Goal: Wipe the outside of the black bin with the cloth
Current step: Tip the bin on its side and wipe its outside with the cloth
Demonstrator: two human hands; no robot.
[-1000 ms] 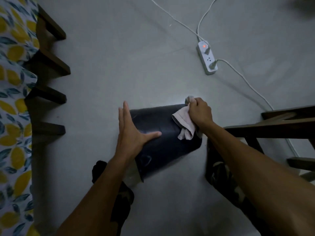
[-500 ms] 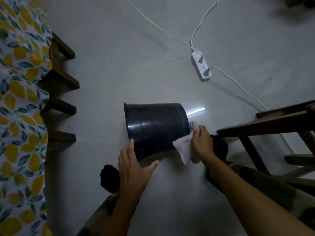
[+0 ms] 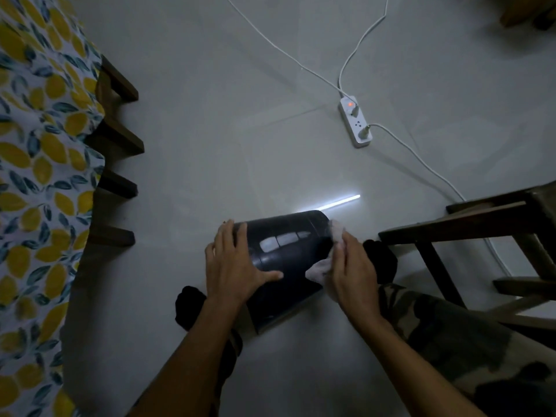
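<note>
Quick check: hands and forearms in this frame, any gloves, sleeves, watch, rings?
No. The left hand and right hand are bare, no gloves. Both forearms are uncovered as far as the frame's bottom edge, with no sleeve in view. No watch, band or ring shows, though dim light could hide a thin one.

Just one wide-angle head cam here, looking steeply down at the floor [image 3: 228, 121] from close above the person's own arms; forearms enter from the bottom edge, hands land around frame centre.
</note>
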